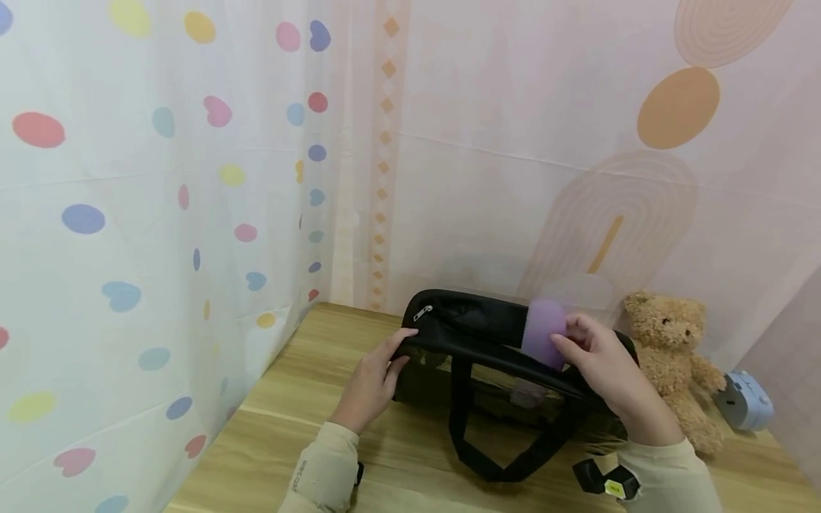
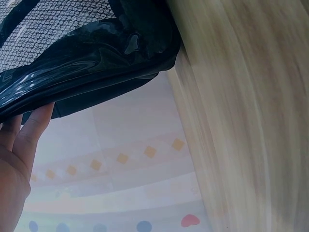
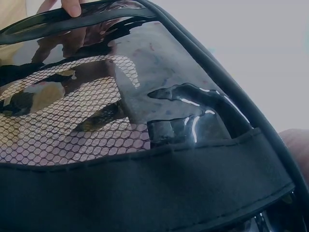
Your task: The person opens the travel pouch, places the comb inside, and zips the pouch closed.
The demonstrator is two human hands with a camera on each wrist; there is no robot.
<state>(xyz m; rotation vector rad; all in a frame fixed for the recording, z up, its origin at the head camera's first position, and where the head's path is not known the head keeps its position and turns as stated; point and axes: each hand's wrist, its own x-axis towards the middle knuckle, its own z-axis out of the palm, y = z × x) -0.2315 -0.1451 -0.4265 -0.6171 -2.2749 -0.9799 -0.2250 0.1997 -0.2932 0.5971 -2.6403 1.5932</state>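
Note:
A black bag [image 1: 474, 320] with a clear front panel and mesh stands on the table, its top unzipped. My left hand [image 1: 372, 381] pinches the rim at its left corner, thumb on the near side; in the left wrist view its fingers [image 2: 36, 125] reach behind the dark edge. Over the opening, my right hand [image 1: 593, 353] holds a flat, rounded purple piece [image 1: 544, 331] with a finely toothed left edge. Its lower end is hidden behind the front rim. In the right wrist view, the clear panel [image 3: 169, 72] and mesh [image 3: 82, 130] fill most of the picture.
A brown teddy bear [image 1: 667, 356] sits right of the bag, beside a small light-blue object [image 1: 747, 400]. The bag's black handle [image 1: 500, 474] hangs toward me over the wooden table [image 1: 269, 442]. Patterned curtains [image 1: 160, 235] rise behind and to the left.

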